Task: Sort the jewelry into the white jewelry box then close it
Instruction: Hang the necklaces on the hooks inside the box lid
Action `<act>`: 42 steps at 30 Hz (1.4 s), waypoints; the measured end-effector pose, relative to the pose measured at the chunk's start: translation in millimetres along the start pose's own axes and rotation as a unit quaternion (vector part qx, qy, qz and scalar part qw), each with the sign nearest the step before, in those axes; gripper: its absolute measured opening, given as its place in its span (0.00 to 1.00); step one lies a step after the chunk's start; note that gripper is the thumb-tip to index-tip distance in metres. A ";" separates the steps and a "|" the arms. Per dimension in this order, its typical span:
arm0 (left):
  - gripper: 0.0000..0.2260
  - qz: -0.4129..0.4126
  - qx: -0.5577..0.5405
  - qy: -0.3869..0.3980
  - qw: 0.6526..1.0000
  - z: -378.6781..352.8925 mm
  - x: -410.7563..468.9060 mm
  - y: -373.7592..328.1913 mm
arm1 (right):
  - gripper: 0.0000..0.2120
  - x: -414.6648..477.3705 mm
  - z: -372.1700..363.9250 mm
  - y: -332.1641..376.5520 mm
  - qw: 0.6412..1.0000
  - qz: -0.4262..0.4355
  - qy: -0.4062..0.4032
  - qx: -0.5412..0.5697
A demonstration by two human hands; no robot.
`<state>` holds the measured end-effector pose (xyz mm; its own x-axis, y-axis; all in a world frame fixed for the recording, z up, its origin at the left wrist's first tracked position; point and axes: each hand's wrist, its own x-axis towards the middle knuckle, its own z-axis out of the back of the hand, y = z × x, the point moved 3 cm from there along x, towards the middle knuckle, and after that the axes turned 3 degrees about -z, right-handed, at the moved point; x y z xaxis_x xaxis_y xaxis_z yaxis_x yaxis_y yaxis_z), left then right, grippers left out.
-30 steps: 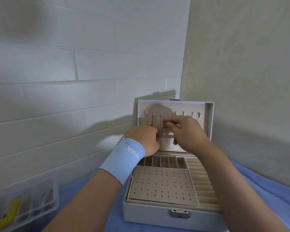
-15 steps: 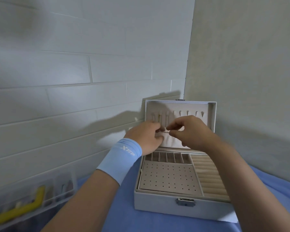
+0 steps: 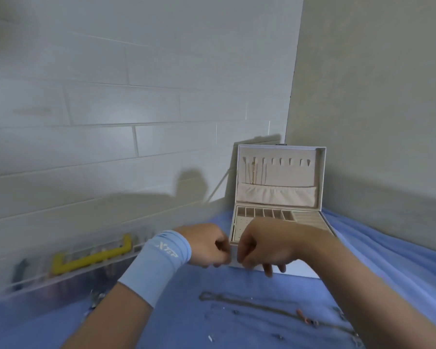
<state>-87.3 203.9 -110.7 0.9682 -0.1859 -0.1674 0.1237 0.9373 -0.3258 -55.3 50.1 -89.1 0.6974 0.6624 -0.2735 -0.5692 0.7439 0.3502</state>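
Head view, left hand (image 3: 207, 245) and right hand (image 3: 264, 245) close together at centre, fingers (image 3: 268, 270) curled, grasp impossible to tell, open white jewelry box (image 3: 287, 172) just above them, chain (image 3: 249, 304) lower right.

One white jewelry box (image 3: 308, 217) and one clear organizer case (image 3: 68, 275) with one yellow handle (image 3: 91, 258). Three chains (image 3: 254, 172) hang in the lid (image 3: 287, 172); at least one long chain (image 3: 249, 304) lies loose. One wristband (image 3: 156, 263).

Clear case (image 3: 68, 268) contents and loose chains (image 3: 249, 304) too blurred for detail
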 end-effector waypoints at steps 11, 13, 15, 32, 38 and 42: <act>0.08 -0.008 0.038 0.022 0.999 -31.3 -10.8 2.4 | 0.06 6.0 -47.1 7.7 0.993 -0.007 0.035 -0.110; 0.09 -0.011 0.023 0.020 0.999 -34.7 -8.1 0.8 | 0.06 4.0 -44.6 8.0 0.993 -0.004 0.036 -0.115; 0.09 -0.025 0.003 0.023 0.999 -39.4 -6.3 0.0 | 0.06 1.4 -38.8 5.5 0.994 -0.011 0.036 -0.101; 0.05 -0.088 -0.657 -0.063 0.746 -1.5 -13.7 2.9 | 0.10 -10.1 12.1 -14.0 0.950 0.107 -0.087 0.279; 0.06 -0.129 -0.767 -0.092 0.622 5.2 -18.3 -1.0 | 0.07 -10.6 16.9 -10.3 0.876 0.143 -0.064 0.457; 0.08 -0.109 -0.685 -0.113 0.711 11.2 -21.9 -5.1 | 0.07 -17.0 21.6 -4.7 0.846 0.145 -0.051 0.511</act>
<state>-106.7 206.5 -94.9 0.9877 -0.0867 0.1298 0.0981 -0.3025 -0.9481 -55.1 33.4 -66.8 0.6559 0.7546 0.0170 -0.0857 0.0522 0.9950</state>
